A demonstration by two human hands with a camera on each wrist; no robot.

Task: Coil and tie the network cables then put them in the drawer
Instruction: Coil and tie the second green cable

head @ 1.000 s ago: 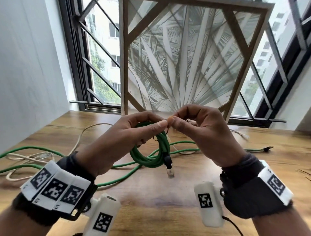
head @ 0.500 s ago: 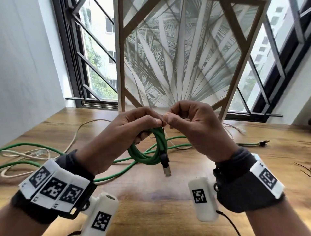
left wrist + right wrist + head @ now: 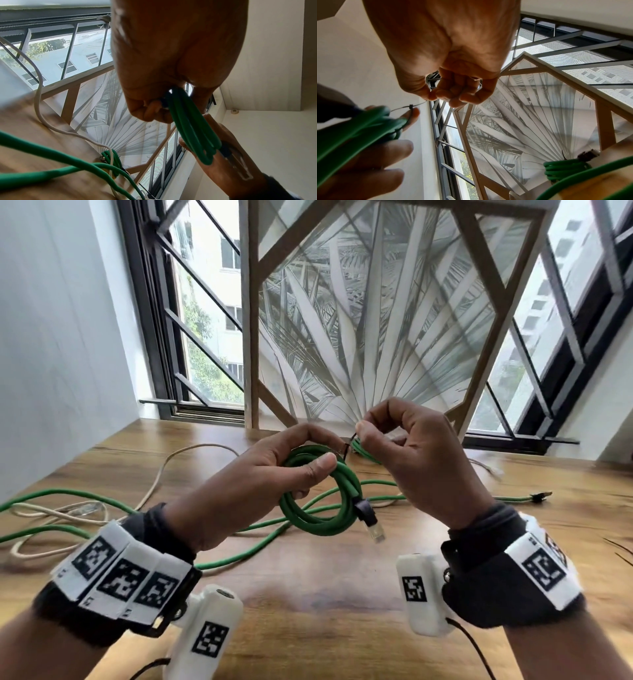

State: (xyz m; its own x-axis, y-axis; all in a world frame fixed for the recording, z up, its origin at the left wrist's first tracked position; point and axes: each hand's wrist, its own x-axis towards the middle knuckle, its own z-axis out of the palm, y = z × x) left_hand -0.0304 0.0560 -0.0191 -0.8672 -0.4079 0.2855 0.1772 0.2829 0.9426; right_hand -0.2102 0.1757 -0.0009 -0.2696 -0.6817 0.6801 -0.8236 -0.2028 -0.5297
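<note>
Green network cable coil (image 3: 320, 498): held above the table (image 3: 308, 594), gripped by curled fingers of the left hand (image 3: 260, 477). Black cable tie (image 3: 410, 108): looped round the coil, its tail pinched between thumb and forefinger of the right hand (image 3: 421, 460). Loose green cable (image 3: 68, 494) and cream cable (image 3: 150, 474): laid on the table behind.

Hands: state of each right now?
Left hand: grips the coiled green cable.
Right hand: pinches the tail of the thin black tie looped round that coil.
</note>
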